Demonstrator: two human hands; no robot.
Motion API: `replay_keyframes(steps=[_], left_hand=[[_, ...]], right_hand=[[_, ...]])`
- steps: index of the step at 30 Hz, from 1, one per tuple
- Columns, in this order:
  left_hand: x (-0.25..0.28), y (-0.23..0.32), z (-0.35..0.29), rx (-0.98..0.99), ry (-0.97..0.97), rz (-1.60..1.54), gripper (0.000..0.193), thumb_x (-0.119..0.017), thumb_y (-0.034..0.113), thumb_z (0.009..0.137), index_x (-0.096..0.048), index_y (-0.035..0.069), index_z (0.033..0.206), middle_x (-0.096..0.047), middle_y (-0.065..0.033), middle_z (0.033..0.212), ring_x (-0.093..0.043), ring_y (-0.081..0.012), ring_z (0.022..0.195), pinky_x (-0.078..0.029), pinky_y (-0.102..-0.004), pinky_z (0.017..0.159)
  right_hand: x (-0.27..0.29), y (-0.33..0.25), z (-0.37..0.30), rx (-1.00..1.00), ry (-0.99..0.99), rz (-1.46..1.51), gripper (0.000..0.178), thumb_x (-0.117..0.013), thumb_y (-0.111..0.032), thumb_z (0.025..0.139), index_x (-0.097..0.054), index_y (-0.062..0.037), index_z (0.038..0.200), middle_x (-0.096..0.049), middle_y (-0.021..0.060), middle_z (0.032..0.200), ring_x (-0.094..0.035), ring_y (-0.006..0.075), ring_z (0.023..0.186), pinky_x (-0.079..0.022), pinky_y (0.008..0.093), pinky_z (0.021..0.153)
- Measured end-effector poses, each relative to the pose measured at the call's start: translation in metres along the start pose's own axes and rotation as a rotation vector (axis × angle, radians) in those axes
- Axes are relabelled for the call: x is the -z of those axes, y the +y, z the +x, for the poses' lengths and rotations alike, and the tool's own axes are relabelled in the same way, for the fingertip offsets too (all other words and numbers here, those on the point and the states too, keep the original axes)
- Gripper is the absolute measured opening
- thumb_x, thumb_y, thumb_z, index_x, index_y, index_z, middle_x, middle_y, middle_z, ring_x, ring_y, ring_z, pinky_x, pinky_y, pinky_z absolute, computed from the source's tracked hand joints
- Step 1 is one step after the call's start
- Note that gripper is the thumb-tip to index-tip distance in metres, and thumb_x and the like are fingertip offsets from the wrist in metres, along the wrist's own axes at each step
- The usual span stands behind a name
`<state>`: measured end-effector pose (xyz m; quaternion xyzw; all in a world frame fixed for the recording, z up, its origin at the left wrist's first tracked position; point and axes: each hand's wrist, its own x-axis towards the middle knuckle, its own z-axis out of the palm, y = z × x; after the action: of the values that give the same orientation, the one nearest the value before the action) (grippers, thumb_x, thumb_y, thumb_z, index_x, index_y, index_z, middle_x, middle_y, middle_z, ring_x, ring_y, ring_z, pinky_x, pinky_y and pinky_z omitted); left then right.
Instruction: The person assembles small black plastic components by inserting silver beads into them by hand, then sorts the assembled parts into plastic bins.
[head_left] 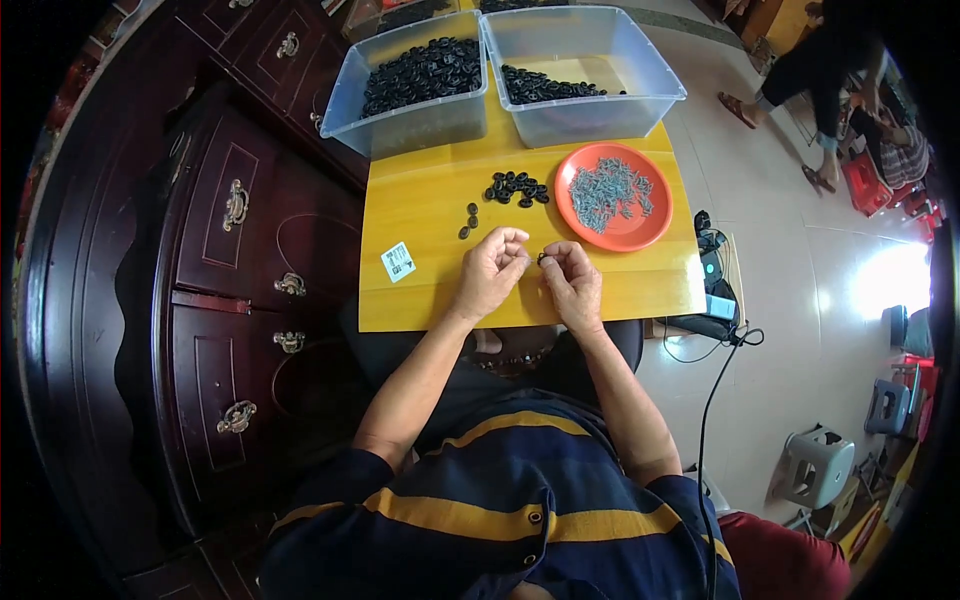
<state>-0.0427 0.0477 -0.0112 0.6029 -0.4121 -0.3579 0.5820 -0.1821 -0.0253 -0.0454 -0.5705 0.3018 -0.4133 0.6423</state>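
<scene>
You pinch a small black piece in your right hand over the yellow table's near side.
Your left hand curls just left, its grip unclear; black ovals lie farther off, left of the orange plate.

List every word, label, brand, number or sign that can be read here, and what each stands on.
No text can be quoted.
White rectangular label on the glossy yellow tabletop: dark print, too small and blurred to read.
Round orange plastic dish and translucent rectangular plastic bins: no lettering I can make out.
</scene>
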Motion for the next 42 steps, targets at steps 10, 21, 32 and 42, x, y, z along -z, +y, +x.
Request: replay_keyframes(steps=[10, 21, 32, 42], left_hand=[[-0.004, -0.003, 0.004, -0.08, 0.025, 0.091, 0.024, -0.063, -0.004, 0.089, -0.057, 0.0, 0.112, -0.064, -0.0014, 0.086, -0.058, -0.0023, 0.071, -0.049, -0.0197, 0.064], [-0.006, 0.002, 0.004, -0.111, 0.027, 0.118, 0.022, -0.062, -0.004, 0.089, -0.056, 0.0, 0.11, -0.063, -0.0003, 0.083, -0.057, -0.0019, 0.068, -0.048, -0.0199, 0.062], [-0.001, 0.003, 0.006, -0.122, 0.023, 0.132, 0.023, -0.062, -0.005, 0.088, -0.056, 0.0, 0.11, -0.064, -0.0006, 0.082, -0.058, -0.0021, 0.066, -0.048, -0.0207, 0.061], [-0.005, 0.003, 0.008, -0.132, 0.014, 0.198, 0.023, -0.063, -0.005, 0.087, -0.057, 0.001, 0.108, -0.066, -0.0024, 0.081, -0.059, -0.0028, 0.064, -0.049, -0.0217, 0.06]], right_hand=[[0.001, 0.004, 0.0, 0.034, -0.007, -0.041, 0.008, -0.064, -0.005, 0.093, -0.062, -0.0017, 0.1, -0.064, -0.002, 0.081, -0.057, 0.0026, 0.071, -0.048, 0.0211, 0.063], [-0.001, 0.002, 0.001, 0.041, -0.002, -0.057, 0.008, -0.064, -0.005, 0.093, -0.063, -0.0018, 0.1, -0.064, -0.0022, 0.08, -0.056, 0.0022, 0.066, -0.048, 0.0208, 0.058], [0.0, 0.003, 0.0, -0.009, 0.0, -0.021, 0.008, -0.065, -0.005, 0.092, -0.063, -0.0019, 0.1, -0.065, -0.0026, 0.081, -0.056, 0.0021, 0.07, -0.048, 0.021, 0.062], [0.003, 0.01, 0.002, -0.001, -0.007, -0.042, 0.009, -0.066, -0.004, 0.091, -0.064, -0.0023, 0.1, -0.065, -0.0029, 0.082, -0.057, 0.0029, 0.071, -0.049, 0.0214, 0.063]])
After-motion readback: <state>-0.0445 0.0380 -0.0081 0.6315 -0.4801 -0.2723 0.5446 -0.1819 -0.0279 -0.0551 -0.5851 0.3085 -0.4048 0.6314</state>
